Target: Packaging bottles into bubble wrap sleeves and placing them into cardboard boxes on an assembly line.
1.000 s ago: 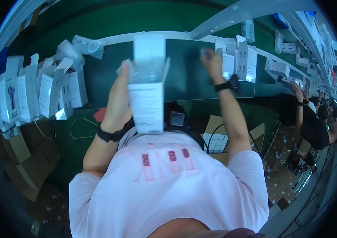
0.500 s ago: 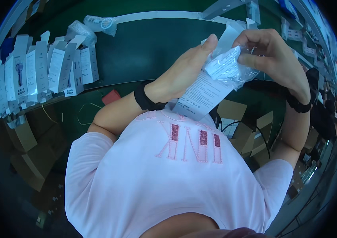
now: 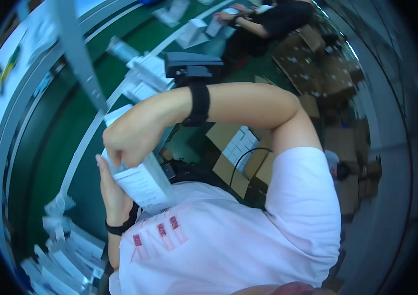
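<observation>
A tall white carton (image 3: pixel 145 184) with fine print is held against my chest, tilted. My left hand (image 3: pixel 111 189) is closed round its far side, the fingers partly hidden behind it. My right hand (image 3: pixel 137 135) reaches over from above, fingers bent down at the carton's upper open end. A flap (image 3: pixel 118 114) stands up behind that hand. What the right fingertips grip is hidden; a bit of clear plastic seems to show beside them. Both wrists wear black bands.
More white cartons (image 3: pixel 74 260) stand in a row at lower left, beside bubble-wrapped pieces (image 3: pixel 59 211). White boxes (image 3: pixel 145 76) and a dark device (image 3: pixel 194 64) are beyond my right wrist. An open brown box (image 3: pixel 241 152) holds small white boxes. A co-worker (image 3: pixel 273 24) handles boxes farther off.
My view has swung to the right. The clear bag with a white folded paper, held in my right hand before, has gone down to the carton's opening and is mostly hidden.
</observation>
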Motion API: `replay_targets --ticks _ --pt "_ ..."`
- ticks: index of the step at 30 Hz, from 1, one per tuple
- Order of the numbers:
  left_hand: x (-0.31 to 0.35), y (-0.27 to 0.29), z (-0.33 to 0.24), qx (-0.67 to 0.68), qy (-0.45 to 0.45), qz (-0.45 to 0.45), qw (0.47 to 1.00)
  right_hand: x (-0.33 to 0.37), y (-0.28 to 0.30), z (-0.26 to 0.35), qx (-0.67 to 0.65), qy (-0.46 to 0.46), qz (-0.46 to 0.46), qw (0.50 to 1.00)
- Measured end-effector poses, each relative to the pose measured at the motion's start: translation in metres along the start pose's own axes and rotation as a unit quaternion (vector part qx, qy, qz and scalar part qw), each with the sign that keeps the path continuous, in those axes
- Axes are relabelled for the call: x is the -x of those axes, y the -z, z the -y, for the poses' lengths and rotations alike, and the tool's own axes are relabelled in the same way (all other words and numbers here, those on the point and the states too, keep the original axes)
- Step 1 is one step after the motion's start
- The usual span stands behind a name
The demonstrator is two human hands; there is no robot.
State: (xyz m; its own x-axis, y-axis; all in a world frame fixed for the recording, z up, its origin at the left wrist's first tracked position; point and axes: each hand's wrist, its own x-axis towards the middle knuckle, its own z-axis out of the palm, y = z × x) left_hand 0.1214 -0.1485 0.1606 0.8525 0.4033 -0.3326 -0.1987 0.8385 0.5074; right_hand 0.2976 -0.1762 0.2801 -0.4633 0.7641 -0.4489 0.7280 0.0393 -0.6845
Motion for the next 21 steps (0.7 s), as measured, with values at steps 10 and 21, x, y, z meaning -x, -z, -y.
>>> replay_targets --ticks 10,21 --pt "-0.005 0.020 0.002 -0.186 -0.095 0.086 0.974 0.061 -0.014 -0.047 -0.233 0.025 -0.359 0.903" --pt "-0.026 0.017 -0.003 -0.300 -0.109 0.093 0.943 0.029 -0.096 -0.068 -0.474 0.076 -0.388 0.787"
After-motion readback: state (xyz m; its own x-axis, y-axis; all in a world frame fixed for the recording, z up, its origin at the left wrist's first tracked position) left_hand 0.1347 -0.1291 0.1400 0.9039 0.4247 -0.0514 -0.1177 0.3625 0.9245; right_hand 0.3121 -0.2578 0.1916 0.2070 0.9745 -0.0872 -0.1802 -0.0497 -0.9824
